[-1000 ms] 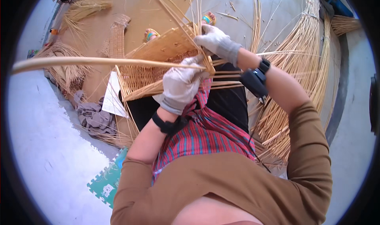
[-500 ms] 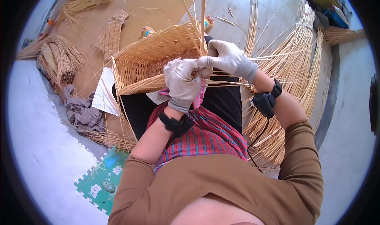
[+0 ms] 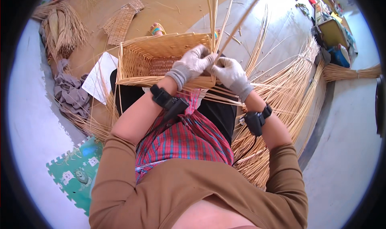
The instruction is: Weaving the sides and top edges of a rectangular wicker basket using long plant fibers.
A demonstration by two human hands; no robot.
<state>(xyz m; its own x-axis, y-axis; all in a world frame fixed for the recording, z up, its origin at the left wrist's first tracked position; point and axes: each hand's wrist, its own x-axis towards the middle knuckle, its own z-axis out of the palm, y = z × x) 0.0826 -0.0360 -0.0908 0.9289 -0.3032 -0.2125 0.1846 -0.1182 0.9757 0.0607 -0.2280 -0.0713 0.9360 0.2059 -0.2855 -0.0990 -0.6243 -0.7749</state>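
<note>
In the head view, an open basket [image 3: 169,46] woven from tan sticks sits over the person's lap [image 3: 217,112]. The left hand [image 3: 193,64] and the right hand [image 3: 231,74] both wear pale gloves and meet at the basket's right end. The right hand's fingers are curled around the low end of a long stick [image 3: 243,23], which leans up and away. The left hand's fingers are bent right beside them, but I cannot tell what they pinch.

Other thin sticks [image 3: 213,15] stand up from that same end, close to the hands. More sticks [image 3: 221,96] poke out sideways below the right hand, so that spot is crowded. A red striped apron [image 3: 185,138] covers part of the lap.

On the floor [image 3: 277,13] to the right lies a big fan of sticks [image 3: 277,96], with a small bundle [image 3: 354,73] past it. To the left are a white paper [image 3: 100,76], a crumpled gray cloth [image 3: 70,90], a droopy bundle [image 3: 64,31] and a green mat [image 3: 78,174]. A flat woven piece [image 3: 124,21] lies on the brown part of the floor, beyond the basket. Lots of mixed things [image 3: 331,29] crowd the room's far right corner.
</note>
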